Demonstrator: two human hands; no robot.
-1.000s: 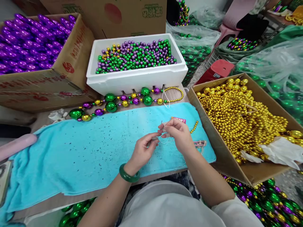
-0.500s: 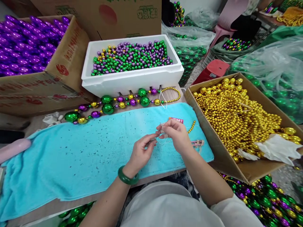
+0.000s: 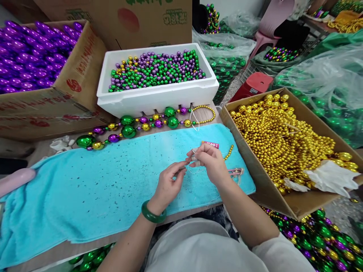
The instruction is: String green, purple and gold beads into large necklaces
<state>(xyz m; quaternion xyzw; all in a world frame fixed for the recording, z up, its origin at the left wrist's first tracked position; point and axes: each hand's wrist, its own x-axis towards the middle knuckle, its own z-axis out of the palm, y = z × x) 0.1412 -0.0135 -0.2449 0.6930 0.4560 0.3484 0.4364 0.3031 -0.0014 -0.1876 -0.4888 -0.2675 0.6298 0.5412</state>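
My left hand (image 3: 170, 180), a green bangle at its wrist, is pinched shut over the turquoise towel (image 3: 127, 181); what its fingertips hold is too small to make out. Close beside it, my right hand (image 3: 211, 161) is closed on thin white string (image 3: 193, 170), which hangs in a loop below the fingers. Some right fingers appear wrapped in pale tape. Just right of that hand lies a short strand of gold beads (image 3: 229, 152). Nearby on the towel are a small pink printed packet (image 3: 211, 144) and a pink-handled tool (image 3: 235, 172), its kind unclear.
Behind the towel lies a large bead necklace (image 3: 129, 131), before a white foam box (image 3: 159, 94) of loose beads. Cardboard boxes hold purple beads (image 3: 31, 56) at left and gold strands (image 3: 278, 139) at right. A red stool (image 3: 256, 85) stands beyond.
The hands stay together in nearly the same place, with only slight finger movement around the string. The whole view has shifted a little.
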